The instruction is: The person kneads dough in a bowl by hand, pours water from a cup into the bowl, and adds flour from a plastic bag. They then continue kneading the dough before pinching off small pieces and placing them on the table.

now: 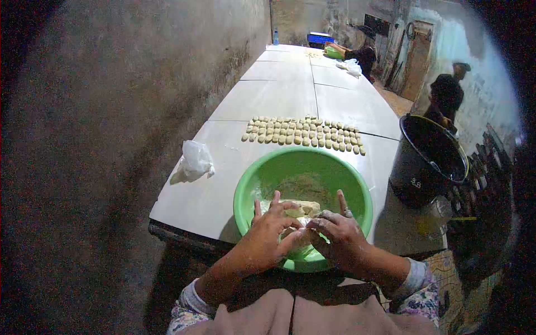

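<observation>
A large green bowl [359, 184] stands at the near end of the long table, with a lump of pale dough [304, 209] and white flour inside. Over the bowl's near left part is my left hand [272, 230], and my right hand [340, 233] is beside it on the right. Thumbs and fingertips of both hands come together in front of the dough, closed around something too hidden to name. Some fingers of each hand point up, floury at the tips. Beyond the bowl lie rows of small dough pieces [296, 133].
A knotted plastic bag [196, 158] sits left on the white table [279, 95]. A black bucket [416, 167] stands at the right. At the far end, a person [365, 53] reaches into another green bowl [334, 52]; another person [446, 95] is beyond the bucket.
</observation>
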### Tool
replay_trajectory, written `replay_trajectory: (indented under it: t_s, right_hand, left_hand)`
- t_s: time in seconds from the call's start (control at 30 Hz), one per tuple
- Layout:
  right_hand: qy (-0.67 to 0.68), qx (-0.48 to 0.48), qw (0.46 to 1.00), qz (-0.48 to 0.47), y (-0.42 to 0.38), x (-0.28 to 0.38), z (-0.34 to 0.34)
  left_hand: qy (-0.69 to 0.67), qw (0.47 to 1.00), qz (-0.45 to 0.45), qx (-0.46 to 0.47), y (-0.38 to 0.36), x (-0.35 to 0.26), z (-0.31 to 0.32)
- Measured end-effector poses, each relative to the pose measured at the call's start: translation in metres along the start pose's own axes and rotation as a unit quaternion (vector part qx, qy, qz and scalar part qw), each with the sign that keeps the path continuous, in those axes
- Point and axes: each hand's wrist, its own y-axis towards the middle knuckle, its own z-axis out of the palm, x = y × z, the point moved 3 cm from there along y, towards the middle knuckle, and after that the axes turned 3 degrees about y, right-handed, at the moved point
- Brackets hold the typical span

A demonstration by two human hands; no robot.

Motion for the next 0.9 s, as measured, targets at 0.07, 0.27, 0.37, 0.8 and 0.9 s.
replay_trajectory:
  t_s: [0.07, 0.27, 0.37, 0.8, 0.9]
  right_hand:
    - [0.000, -0.010, 1.000, 0.010, 0.000, 0.002, -0.001]
    - [-0.018, -0.020, 0.998, 0.056, 0.003, 0.014, -0.008]
    - [-0.016, -0.026, 0.999, 0.044, 0.003, 0.011, -0.004]
    - [0.033, -0.013, 0.997, 0.067, 0.001, 0.007, 0.000]
    - [0.022, -0.042, 0.996, 0.074, 0.004, 0.013, 0.001]
  left_hand:
    - [-0.007, 1.000, -0.006, 0.004, 0.000, -0.001, -0.001]
    - [-0.016, 1.000, -0.020, -0.009, 0.001, 0.000, 0.003]
    - [-0.031, 0.999, -0.019, -0.019, 0.001, 0.001, 0.004]
    - [-0.019, 0.999, -0.024, -0.041, 0.005, 0.007, 0.010]
    - [-0.027, 0.998, -0.027, -0.043, 0.005, 0.008, 0.011]
